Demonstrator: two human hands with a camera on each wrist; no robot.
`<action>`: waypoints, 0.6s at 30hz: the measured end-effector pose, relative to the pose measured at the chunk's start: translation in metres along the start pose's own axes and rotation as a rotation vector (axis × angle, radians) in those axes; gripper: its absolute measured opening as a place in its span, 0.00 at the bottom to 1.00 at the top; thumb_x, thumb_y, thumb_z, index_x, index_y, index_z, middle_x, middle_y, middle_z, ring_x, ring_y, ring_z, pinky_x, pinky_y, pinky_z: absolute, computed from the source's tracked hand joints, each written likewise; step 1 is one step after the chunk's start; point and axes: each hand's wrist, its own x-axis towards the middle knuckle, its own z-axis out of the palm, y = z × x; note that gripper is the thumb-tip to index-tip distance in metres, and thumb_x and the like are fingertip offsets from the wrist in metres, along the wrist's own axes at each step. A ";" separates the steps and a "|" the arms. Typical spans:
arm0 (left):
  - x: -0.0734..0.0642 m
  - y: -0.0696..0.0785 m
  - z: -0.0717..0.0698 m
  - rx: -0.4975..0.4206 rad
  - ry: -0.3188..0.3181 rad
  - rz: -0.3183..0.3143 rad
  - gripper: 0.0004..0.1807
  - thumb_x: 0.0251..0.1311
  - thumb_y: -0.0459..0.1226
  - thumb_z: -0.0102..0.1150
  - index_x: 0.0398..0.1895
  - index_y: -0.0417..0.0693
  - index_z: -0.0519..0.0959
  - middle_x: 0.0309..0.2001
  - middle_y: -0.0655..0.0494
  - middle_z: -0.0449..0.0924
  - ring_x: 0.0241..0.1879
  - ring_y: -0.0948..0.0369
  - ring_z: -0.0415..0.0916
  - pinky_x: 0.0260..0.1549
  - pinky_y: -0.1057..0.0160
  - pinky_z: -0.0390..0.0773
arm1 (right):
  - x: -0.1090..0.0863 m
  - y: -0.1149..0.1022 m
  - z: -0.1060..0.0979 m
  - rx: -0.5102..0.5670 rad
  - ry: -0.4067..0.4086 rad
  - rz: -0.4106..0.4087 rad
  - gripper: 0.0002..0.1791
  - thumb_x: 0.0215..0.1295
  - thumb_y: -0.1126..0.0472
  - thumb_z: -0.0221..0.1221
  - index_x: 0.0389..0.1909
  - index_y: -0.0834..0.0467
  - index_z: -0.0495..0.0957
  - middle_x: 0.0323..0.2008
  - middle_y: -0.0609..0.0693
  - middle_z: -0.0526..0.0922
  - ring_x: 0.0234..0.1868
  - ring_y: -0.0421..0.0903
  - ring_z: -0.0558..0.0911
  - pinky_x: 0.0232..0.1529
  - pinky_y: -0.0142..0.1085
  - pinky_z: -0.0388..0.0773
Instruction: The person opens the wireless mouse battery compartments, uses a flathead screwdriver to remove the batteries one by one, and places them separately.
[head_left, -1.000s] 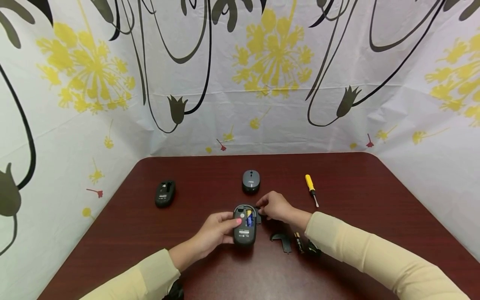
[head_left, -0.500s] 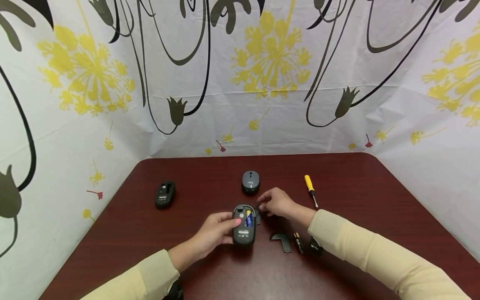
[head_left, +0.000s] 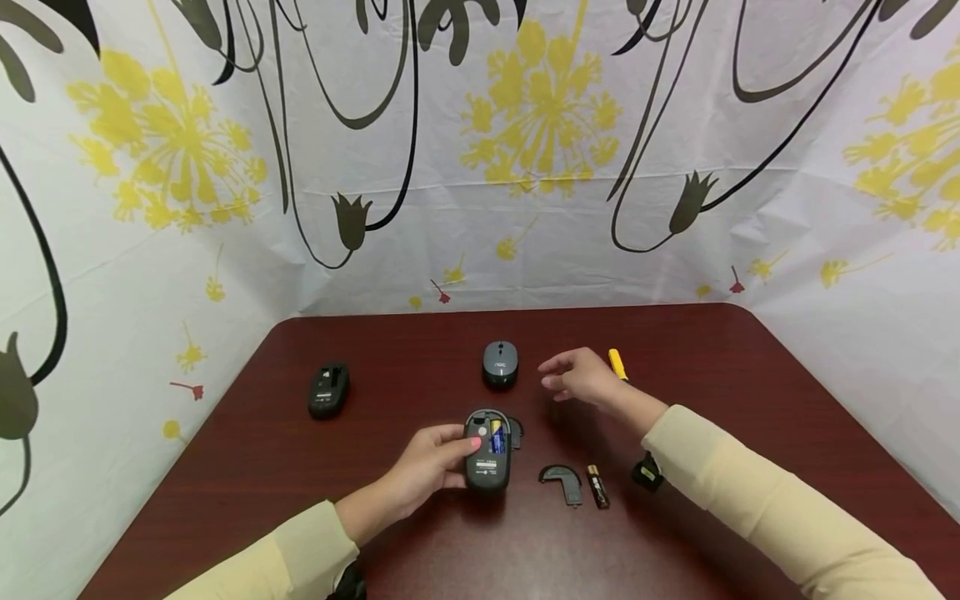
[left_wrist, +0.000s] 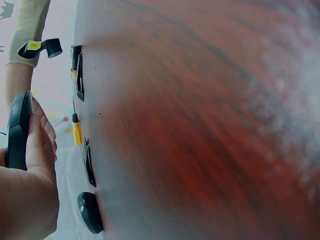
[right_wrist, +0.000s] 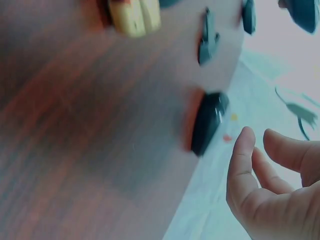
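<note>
In the head view my left hand (head_left: 420, 467) holds a dark computer mouse (head_left: 488, 471) with its underside up, thumb across its edge. Its battery compartment is uncovered, and a blue-and-yellow battery (head_left: 498, 437) lies inside. Partly hidden behind this mouse, a dark battery cover (head_left: 517, 432) lies on the table. My right hand (head_left: 588, 381) holds nothing; its fingers are loosely bent in the air, between a grey mouse (head_left: 500, 364) and a yellow screwdriver (head_left: 617, 363). The right wrist view shows thumb and fingertips (right_wrist: 246, 137) apart, beyond the grey mouse.
A second battery cover (head_left: 564, 484) and a loose black battery (head_left: 597, 487) lie right of the held mouse. Another upturned mouse (head_left: 329, 390) with an uncovered compartment sits at the left. The brown table (head_left: 420, 342) ends at a patterned white cloth (head_left: 450, 150).
My right hand has moved from beside the held mouse, up and to the right, now overlapping the screwdriver's shaft. The cover behind the mouse shows more. My left hand stays nearly still.
</note>
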 end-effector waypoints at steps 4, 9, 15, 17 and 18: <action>0.000 0.000 0.000 -0.001 0.000 0.002 0.26 0.67 0.37 0.57 0.60 0.25 0.68 0.49 0.38 0.80 0.44 0.54 0.81 0.36 0.59 0.83 | 0.001 0.003 -0.019 0.036 0.018 0.001 0.20 0.68 0.69 0.57 0.59 0.71 0.72 0.59 0.67 0.72 0.53 0.61 0.77 0.49 0.49 0.79; 0.000 0.000 -0.001 0.001 -0.005 0.000 0.26 0.67 0.37 0.57 0.60 0.25 0.68 0.49 0.38 0.79 0.44 0.54 0.81 0.37 0.58 0.83 | 0.003 0.009 -0.044 0.055 0.050 0.031 0.22 0.70 0.67 0.56 0.63 0.70 0.70 0.61 0.67 0.70 0.56 0.62 0.76 0.53 0.51 0.76; 0.000 0.001 -0.002 0.000 -0.004 -0.006 0.26 0.67 0.38 0.57 0.60 0.26 0.68 0.50 0.39 0.79 0.45 0.53 0.81 0.38 0.58 0.83 | 0.012 0.022 -0.071 0.078 0.088 0.086 0.23 0.71 0.64 0.55 0.64 0.68 0.69 0.62 0.67 0.70 0.60 0.61 0.73 0.57 0.51 0.74; 0.000 0.001 -0.002 -0.004 -0.006 -0.005 0.26 0.67 0.38 0.57 0.60 0.25 0.68 0.50 0.38 0.79 0.45 0.53 0.81 0.38 0.57 0.83 | 0.016 0.027 -0.079 0.101 0.092 0.099 0.24 0.71 0.64 0.55 0.65 0.68 0.67 0.63 0.67 0.68 0.61 0.61 0.72 0.57 0.49 0.73; 0.000 0.001 -0.001 -0.006 -0.007 -0.004 0.26 0.67 0.37 0.57 0.60 0.25 0.68 0.50 0.38 0.79 0.45 0.53 0.81 0.38 0.57 0.83 | 0.017 0.029 -0.082 0.111 0.087 0.104 0.25 0.71 0.64 0.55 0.65 0.69 0.66 0.64 0.68 0.67 0.62 0.61 0.71 0.58 0.49 0.73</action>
